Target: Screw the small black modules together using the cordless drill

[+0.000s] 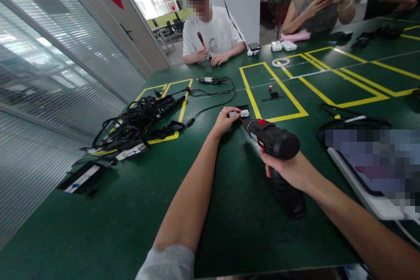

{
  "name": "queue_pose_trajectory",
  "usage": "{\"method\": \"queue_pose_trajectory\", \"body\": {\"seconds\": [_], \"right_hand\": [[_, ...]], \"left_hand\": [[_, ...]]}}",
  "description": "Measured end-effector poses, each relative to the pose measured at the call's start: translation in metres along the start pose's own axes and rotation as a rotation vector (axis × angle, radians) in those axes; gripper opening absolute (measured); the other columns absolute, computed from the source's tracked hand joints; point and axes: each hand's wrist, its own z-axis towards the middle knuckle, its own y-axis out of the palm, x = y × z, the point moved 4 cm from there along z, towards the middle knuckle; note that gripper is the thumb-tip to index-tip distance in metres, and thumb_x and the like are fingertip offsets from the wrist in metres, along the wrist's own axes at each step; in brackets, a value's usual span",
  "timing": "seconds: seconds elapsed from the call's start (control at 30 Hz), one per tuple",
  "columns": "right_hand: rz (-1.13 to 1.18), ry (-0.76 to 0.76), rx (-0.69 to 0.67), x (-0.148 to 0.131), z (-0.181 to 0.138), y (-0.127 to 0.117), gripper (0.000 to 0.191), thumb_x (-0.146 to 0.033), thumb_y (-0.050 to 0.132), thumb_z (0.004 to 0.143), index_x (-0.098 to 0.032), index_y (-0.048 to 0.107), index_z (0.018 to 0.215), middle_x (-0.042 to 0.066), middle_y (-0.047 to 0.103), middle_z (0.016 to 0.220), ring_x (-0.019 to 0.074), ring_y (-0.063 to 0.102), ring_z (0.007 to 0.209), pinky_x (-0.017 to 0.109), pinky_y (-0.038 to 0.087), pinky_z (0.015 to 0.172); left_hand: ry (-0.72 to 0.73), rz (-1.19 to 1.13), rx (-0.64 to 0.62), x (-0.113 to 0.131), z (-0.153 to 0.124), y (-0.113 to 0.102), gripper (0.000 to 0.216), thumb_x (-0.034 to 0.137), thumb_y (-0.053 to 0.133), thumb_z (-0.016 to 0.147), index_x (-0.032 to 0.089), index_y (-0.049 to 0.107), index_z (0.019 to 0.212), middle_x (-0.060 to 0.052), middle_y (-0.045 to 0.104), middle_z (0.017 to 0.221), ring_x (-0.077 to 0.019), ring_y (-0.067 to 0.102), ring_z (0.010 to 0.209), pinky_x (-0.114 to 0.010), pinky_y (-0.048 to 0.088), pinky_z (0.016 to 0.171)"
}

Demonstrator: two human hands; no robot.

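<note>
My right hand [288,168] is wrapped round the grip of a black cordless drill [274,138] with red accents. Its chuck points away from me and to the left, and the bit tip meets a small black-and-white part [244,113] on the green table [131,227]. My left hand [226,120] presses that part down from its left side, fingers closed over it. Whether the bit sits in a screw is too small to tell.
Tangled black cables and adapters [141,116] lie at the left. A white-and-black pen-shaped tool [209,80] with a cord lies farther back. A laptop-like device [367,183] stands at the right. Across the table, a person [213,30] holds a screwdriver [201,39].
</note>
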Motion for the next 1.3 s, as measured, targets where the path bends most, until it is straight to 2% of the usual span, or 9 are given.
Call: {"method": "queue_pose_trajectory", "body": {"seconds": [0.43, 0.63, 0.97, 1.3], "right_hand": [[0.025, -0.046, 0.008, 0.0, 0.0006, -0.0005, 0.011, -0.024, 0.059, 0.074, -0.022, 0.05, 0.068, -0.002, 0.058, 0.054, 0.0146, 0.058, 0.049, 0.027, 0.043, 0.05], [0.005, -0.039, 0.007, -0.0014, 0.0006, 0.0003, 0.01, -0.024, 0.058, 0.074, -0.022, 0.049, 0.07, -0.002, 0.058, 0.053, 0.0154, 0.059, 0.05, 0.027, 0.043, 0.05], [0.038, -0.047, 0.009, 0.0011, 0.0008, -0.0006, 0.009, -0.023, 0.058, 0.074, -0.019, 0.054, 0.08, -0.003, 0.059, 0.054, 0.0157, 0.061, 0.05, 0.027, 0.045, 0.051], [0.046, -0.053, 0.003, -0.0047, -0.0021, -0.0009, 0.007, -0.022, 0.059, 0.074, -0.019, 0.054, 0.078, -0.002, 0.059, 0.053, 0.0166, 0.061, 0.05, 0.028, 0.045, 0.051]], "left_hand": [[-0.007, -0.02, 0.001, -0.0038, 0.0006, 0.0009, 0.023, 0.028, 0.06, 0.08, 0.02, 0.07, 0.1, -0.005, 0.064, 0.103, -0.0187, 0.056, 0.1, -0.031, 0.042, 0.093], [-0.054, -0.006, 0.001, -0.001, 0.0, 0.0, 0.024, 0.028, 0.06, 0.08, 0.02, 0.069, 0.101, -0.005, 0.063, 0.105, -0.0189, 0.056, 0.1, -0.032, 0.043, 0.092], [-0.032, 0.006, -0.001, -0.0034, 0.0011, 0.0004, 0.025, 0.029, 0.06, 0.08, 0.02, 0.07, 0.101, -0.005, 0.065, 0.104, -0.0198, 0.056, 0.101, -0.033, 0.042, 0.094], [-0.06, 0.024, -0.011, 0.0015, -0.0003, -0.0006, 0.025, 0.029, 0.059, 0.08, 0.02, 0.069, 0.102, -0.005, 0.064, 0.107, -0.02, 0.056, 0.101, -0.034, 0.042, 0.094]]}}
